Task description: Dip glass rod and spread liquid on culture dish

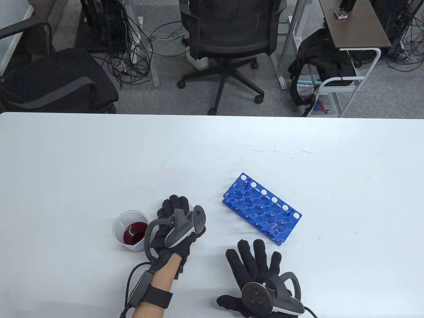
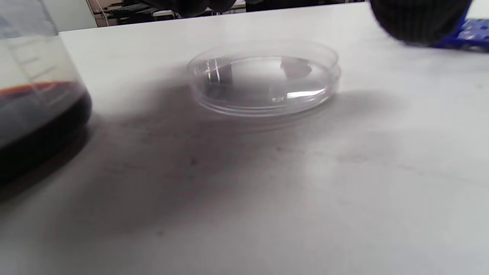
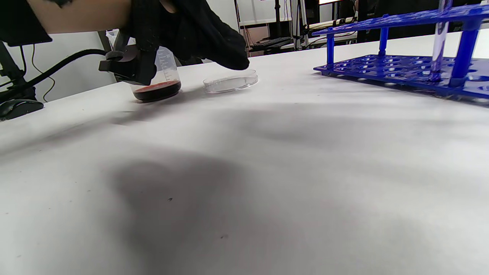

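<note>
A clear culture dish [image 2: 263,80] lies on the white table, right of a plastic beaker [image 1: 131,232] holding dark red liquid. My left hand [image 1: 175,207] hovers over the dish and hides most of it from the table view; its fingers [image 3: 225,53] hang just above the rim, holding nothing. The dish [image 3: 230,83] and beaker [image 3: 156,82] also show in the right wrist view. A glass rod [image 3: 439,38] stands upright in the blue rack [image 1: 261,213]. My right hand [image 1: 255,261] lies flat, fingers spread, on the table in front of the rack, empty.
The table's [image 1: 347,198] far edge runs across the middle of the table view, with office chairs [image 1: 232,43] and cables beyond it. The rack [image 3: 401,65] sits at a slant, right of centre.
</note>
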Demonstrator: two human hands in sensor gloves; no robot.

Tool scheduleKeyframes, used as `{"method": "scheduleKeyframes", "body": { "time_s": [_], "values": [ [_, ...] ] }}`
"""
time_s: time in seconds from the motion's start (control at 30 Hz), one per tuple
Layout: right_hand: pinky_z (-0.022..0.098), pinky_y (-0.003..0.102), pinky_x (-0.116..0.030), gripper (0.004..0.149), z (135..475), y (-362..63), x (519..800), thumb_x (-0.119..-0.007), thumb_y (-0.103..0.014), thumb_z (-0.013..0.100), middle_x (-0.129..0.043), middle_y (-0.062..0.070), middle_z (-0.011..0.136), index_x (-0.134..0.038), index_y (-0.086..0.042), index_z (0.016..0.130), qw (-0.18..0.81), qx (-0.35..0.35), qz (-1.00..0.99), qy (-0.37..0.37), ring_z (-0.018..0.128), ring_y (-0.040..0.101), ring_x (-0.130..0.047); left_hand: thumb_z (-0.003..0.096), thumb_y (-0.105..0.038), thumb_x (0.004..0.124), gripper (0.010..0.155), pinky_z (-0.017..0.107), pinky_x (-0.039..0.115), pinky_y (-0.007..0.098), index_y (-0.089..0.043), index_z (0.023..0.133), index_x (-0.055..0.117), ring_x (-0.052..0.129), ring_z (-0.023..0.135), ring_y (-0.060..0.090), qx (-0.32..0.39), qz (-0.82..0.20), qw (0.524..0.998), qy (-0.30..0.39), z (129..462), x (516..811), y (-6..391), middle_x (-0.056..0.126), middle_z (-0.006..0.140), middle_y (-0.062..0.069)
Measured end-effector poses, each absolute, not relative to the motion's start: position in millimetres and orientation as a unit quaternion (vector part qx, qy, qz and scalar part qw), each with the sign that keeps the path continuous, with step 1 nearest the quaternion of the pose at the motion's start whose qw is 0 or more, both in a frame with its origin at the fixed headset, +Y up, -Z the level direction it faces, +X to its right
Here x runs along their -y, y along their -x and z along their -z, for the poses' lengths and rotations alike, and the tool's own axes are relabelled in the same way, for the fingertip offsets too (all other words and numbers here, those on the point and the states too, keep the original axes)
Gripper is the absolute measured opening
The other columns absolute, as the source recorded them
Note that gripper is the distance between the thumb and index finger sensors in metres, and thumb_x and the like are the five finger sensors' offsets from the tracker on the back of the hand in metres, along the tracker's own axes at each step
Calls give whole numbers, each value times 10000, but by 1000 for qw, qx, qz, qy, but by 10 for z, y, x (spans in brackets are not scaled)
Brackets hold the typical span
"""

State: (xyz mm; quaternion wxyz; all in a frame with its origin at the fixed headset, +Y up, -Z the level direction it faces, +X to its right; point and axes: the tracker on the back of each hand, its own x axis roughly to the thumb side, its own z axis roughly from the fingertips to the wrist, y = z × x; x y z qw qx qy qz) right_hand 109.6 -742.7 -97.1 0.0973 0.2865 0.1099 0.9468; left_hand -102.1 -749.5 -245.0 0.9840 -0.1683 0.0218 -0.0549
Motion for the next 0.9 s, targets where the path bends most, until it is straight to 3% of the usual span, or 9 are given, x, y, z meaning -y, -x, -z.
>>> {"method": "scheduleKeyframes", "body": {
  "time_s": [0.17,0.47,0.9],
  "values": [
    [553,902,-199,1059,966,-1106,7418,-506,-787,514,32,290,1157,-11,-99,1149,101,-107,-946,-288,975,654,-9,412,-726,680,1007,803,601,518,-114,1159,394,635,1065,473,-51,59,973,216,2573,7627,1030,431,1200,193],
    [555,902,-202,1056,966,-1114,7418,-507,-785,516,26,291,1159,-16,-98,1150,102,-109,-946,-288,977,653,-13,390,-685,736,980,785,669,493,-124,1144,461,731,1024,432,-45,81,980,179,2593,7658,1015,516,1178,174],
    [555,903,-203,1057,994,-1126,7406,-515,-783,518,20,294,1160,-23,-95,1152,98,-109,-948,-283,977,655,-14,364,-677,766,984,778,696,476,-138,1137,484,768,1010,399,96,113,975,167,2185,7654,893,551,1170,151]
  ]
}}
